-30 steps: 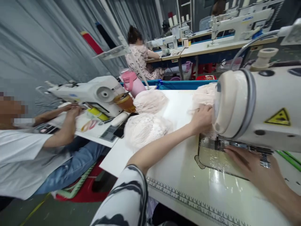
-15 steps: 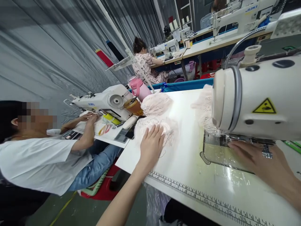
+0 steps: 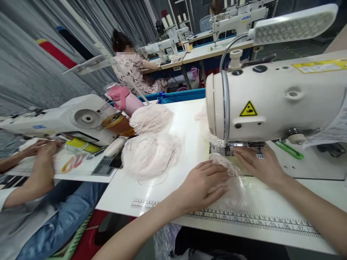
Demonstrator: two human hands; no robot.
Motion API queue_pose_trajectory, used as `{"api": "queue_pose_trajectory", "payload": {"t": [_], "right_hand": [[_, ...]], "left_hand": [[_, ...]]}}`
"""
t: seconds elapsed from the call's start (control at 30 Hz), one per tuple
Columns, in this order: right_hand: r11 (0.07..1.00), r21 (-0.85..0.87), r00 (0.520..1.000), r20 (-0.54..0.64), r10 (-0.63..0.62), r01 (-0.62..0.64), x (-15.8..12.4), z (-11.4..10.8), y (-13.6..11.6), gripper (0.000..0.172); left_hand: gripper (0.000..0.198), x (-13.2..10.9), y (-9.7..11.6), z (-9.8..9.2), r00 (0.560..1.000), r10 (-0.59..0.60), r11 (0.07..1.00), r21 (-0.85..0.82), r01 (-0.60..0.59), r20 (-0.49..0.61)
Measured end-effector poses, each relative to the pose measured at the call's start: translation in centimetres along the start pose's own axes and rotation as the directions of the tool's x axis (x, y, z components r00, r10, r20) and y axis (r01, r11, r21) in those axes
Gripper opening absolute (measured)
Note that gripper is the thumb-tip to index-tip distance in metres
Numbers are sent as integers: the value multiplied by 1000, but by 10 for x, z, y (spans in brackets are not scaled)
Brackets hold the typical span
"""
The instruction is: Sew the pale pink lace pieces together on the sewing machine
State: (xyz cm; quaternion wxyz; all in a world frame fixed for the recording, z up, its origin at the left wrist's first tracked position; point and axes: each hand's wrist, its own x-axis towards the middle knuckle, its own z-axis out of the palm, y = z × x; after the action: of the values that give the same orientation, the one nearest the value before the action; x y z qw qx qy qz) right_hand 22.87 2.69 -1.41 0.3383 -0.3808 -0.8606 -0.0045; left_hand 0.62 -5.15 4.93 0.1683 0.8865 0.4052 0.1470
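A white sewing machine [image 3: 276, 101] stands on my white table [image 3: 189, 122]. In front of its needle lies a pale pink lace piece [image 3: 230, 180]. My left hand [image 3: 204, 184] rests flat on the lace piece, fingers stretched toward the needle. My right hand [image 3: 257, 164] lies on the same piece just under the machine head, fingers extended toward the presser foot. Two heaps of pink lace pieces, one nearer [image 3: 150, 153] and one farther [image 3: 151, 119], sit to the left on the table.
A printed ruler [image 3: 244, 220] runs along the table's front edge. To the left, another person's hands [image 3: 45, 151] work at a second sewing machine [image 3: 67, 119], beside a pink bottle [image 3: 123, 101] and an amber jar [image 3: 118, 124]. A third person sits farther back. A lamp [image 3: 292, 25] hangs overhead.
My left hand left the lace heap and came right onto a lace piece in front of the needle. My right hand stays at the presser foot. The view swung left.
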Motion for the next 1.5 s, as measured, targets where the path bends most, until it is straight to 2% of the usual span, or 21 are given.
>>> {"api": "queue_pose_trajectory", "payload": {"t": [0.1, 0.17, 0.2, 0.3, 0.4, 0.47, 0.53, 0.63, 0.73, 0.83, 0.9, 0.97, 1.07, 1.17, 1.27, 1.37, 1.5], "right_hand": [[983, -5, 981, 60, -183, 184, 5, -9, -7, 32], [960, 49, 954, 107, -280, 276, 7, -11, -10, 34], [956, 70, 949, 124, -291, 284, 7, -12, -11, 34], [981, 66, 970, 147, -191, 184, 6, -9, -13, 28], [997, 23, 977, 199, -72, 69, 5, -5, -16, 25], [999, 35, 967, 253, -26, 17, 6, -5, -17, 27], [995, 92, 960, 280, 6, -34, 8, -6, -19, 30], [966, 222, 949, 310, 62, -136, 11, -11, -22, 34], [899, 334, 922, 352, 159, -283, 13, -14, -24, 23], [878, 340, 908, 365, 206, -335, 13, -13, -24, 12], [918, 267, 918, 346, 193, -293, 12, -10, -22, 13], [972, 147, 949, 284, 136, -183, 10, -8, -21, 17], [997, -46, 987, 151, -52, 60, 8, -8, -19, 25], [963, -162, 976, 68, -206, 215, 8, -11, -18, 28], [944, -198, 964, 15, -265, 263, 10, -12, -16, 29], [950, -155, 962, 10, -273, 271, 11, -13, -15, 31], [952, -186, 970, 67, -233, 242, 10, -14, -17, 30]], "left_hand": [[35, 3, 3, 12, 988, -101, 964, 236, 126, -113], [37, 1, 1, 16, 990, -94, 941, 314, 124, -109], [36, 0, -1, 16, 992, -76, 940, 325, 105, -103], [31, 2, -9, 12, 988, -70, 949, 296, 109, -141], [20, 13, -20, 7, 957, -186, 919, 306, 249, -221], [17, 23, -27, 6, 937, -262, 886, 327, 328, -231], [12, 32, -33, 6, 938, -283, 909, 256, 329, -201], [9, 40, -35, 6, 937, -317, 948, -47, 314, -148], [10, 42, -34, 7, 919, -391, 885, -297, 358, -57], [11, 43, -37, 7, 908, -418, 851, -359, 383, -24], [11, 45, -41, 5, 905, -426, 853, -343, 393, -22], [13, 49, -44, 2, 907, -421, 872, -285, 399, -17], [14, 58, -49, -2, 921, -389, 918, -95, 385, -24], [10, 69, -52, -5, 930, -364, 927, 84, 367, -42], [6, 77, -51, -6, 929, -362, 916, 155, 370, -79], [10, 72, -40, -3, 937, -322, 911, 224, 345, -135], [23, 49, -25, 12, 984, -20, 932, 354, 82, -175]]}}
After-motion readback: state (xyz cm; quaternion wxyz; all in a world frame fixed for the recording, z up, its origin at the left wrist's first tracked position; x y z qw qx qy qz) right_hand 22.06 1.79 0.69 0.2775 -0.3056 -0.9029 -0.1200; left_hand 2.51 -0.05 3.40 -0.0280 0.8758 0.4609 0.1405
